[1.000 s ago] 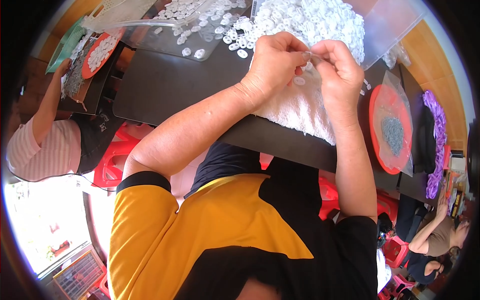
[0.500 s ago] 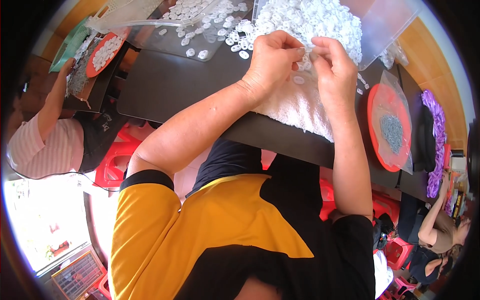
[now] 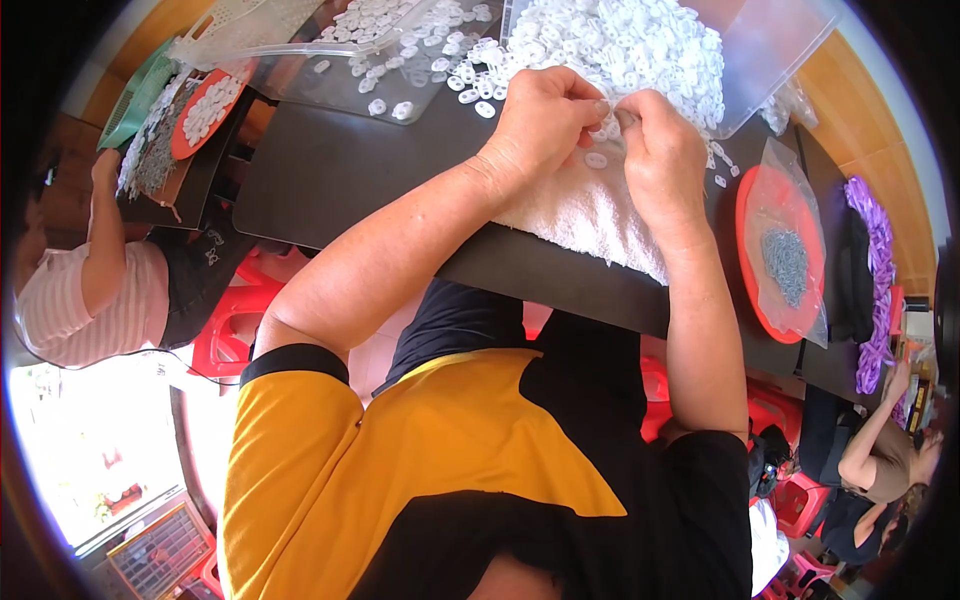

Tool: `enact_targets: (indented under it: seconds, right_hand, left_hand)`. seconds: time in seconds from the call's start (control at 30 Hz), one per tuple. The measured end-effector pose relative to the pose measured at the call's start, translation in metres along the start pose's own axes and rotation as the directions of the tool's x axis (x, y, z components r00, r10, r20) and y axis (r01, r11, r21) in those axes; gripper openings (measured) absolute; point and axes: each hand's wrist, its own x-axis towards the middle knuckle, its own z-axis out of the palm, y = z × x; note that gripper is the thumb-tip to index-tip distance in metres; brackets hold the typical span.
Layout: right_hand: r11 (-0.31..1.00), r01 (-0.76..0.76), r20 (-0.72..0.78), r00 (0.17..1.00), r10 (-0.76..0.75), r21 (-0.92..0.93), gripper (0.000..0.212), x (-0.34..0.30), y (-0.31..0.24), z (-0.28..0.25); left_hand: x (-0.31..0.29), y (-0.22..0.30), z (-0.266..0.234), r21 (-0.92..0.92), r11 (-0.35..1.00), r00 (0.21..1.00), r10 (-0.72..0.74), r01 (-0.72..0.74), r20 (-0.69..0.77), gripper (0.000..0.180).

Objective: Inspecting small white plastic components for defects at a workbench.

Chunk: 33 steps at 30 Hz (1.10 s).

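Both hands have edged closer together; left hand [image 3: 545, 115] and right hand [image 3: 655, 140] each pinch-grip small white rings [image 3: 600, 158] above the towel [image 3: 590, 215], catching drops.

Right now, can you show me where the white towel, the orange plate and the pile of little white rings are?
white towel [image 3: 590, 215], head view, its middle.
orange plate [image 3: 748, 262], head view, left rim.
pile of little white rings [image 3: 640, 45], head view, the heap's middle.
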Motion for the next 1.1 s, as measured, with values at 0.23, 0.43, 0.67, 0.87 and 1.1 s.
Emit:
enact_targets:
  seconds: [0.23,0.43,0.67,0.87,1.1]
  right_hand:
    - [0.989,-0.103,0.037,0.994,0.100,0.106,0.012,-0.002,0.003,0.008]
    - [0.883,-0.290,0.103,0.957,0.272,0.370,0.011,-0.005,0.003,0.015]
    - [0.870,-0.282,0.094,0.959,0.268,0.403,0.007,-0.005,0.004,0.018]
    - [0.835,-0.312,0.105,0.949,0.298,0.454,0.008,-0.007,0.003,0.022]
    - [0.747,-0.365,0.229,0.931,0.284,0.556,0.013,0.003,0.012,0.000]
  left_hand:
    - [0.003,-0.007,0.001,0.044,0.999,1.000,0.014,-0.014,0.015,0.011]
    - [0.004,-0.021,0.008,0.024,0.997,0.994,0.079,-0.077,-0.077,0.007]
    - [0.001,-0.019,0.013,0.026,0.996,0.989,0.085,-0.082,-0.125,0.006]
    - [0.005,-0.028,0.012,0.079,0.990,0.983,0.127,-0.117,-0.133,0.005]
    - [0.000,-0.010,0.005,-0.007,0.999,0.994,0.052,-0.053,-0.093,0.007]
